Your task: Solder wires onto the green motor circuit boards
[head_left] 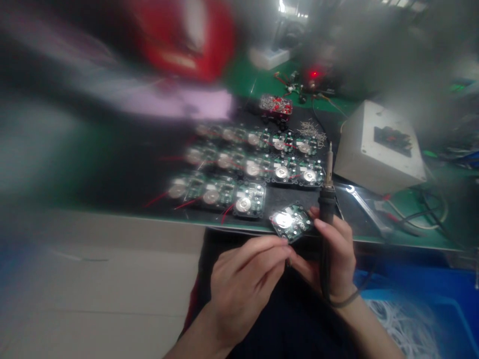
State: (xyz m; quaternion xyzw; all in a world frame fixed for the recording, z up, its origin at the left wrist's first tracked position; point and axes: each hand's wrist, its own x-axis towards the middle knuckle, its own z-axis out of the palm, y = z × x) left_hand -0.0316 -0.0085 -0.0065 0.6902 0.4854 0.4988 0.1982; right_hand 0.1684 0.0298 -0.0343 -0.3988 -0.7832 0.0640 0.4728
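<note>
My left hand [243, 279] pinches the near edge of a small green circuit board [291, 222] with a shiny round metal disc on it, held just in front of the bench edge. My right hand [337, 254] is wrapped round the black handle of a soldering iron [327, 189], whose tip points up and away, beside the board's right side. Its thumb touches the board's right corner. Both hands sit over my lap.
Several matching boards [258, 169] with red wires lie in rows on a dark mat. A beige box [377, 147] stands at the right, cables beside it. A blue bin [422, 309] with white wires sits lower right. The left side is motion-blurred.
</note>
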